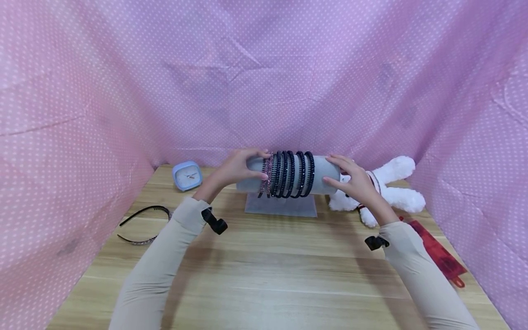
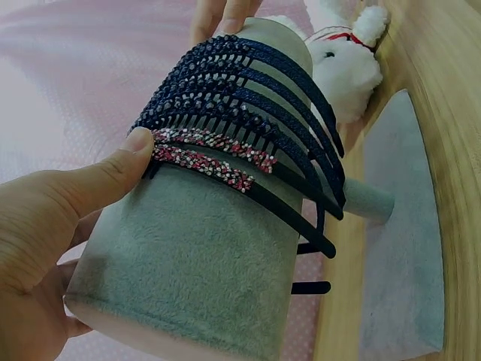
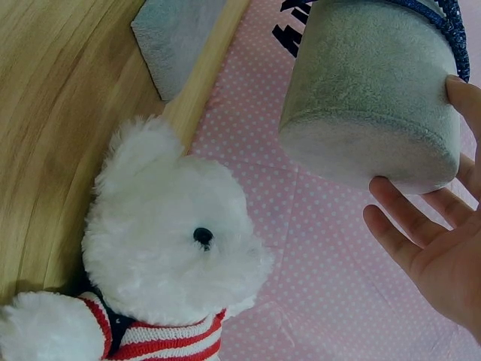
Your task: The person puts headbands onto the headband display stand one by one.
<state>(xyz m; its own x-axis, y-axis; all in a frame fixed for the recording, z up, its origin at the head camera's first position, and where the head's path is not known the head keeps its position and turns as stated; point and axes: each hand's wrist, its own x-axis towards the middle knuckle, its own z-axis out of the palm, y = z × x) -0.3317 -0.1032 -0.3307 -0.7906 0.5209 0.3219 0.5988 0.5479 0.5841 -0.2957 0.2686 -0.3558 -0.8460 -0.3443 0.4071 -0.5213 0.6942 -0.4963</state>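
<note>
A grey plush headband stand (image 1: 326, 169) has a thick horizontal roll on a flat base (image 1: 280, 207). Around the roll sit several dark blue beaded headbands (image 1: 292, 172), and to their left two pink-and-silver glitter headbands (image 2: 203, 167). My left hand (image 1: 237, 167) grips the glitter headbands at the roll's left part. Its thumb lies on their edge, while its other fingers are partly hidden behind the roll. At the right end, my right hand (image 1: 356, 181) touches the roll with spread fingers, its thumb close to the nearest blue headband.
A light blue clock (image 1: 187, 176) stands at the back left, with a loose dark headband (image 1: 142, 210) in front. On the right lie a white plush dog (image 1: 402, 199) and a red packet (image 1: 437, 250). Pink dotted cloth (image 1: 264, 91) encloses the wooden table (image 1: 272, 275).
</note>
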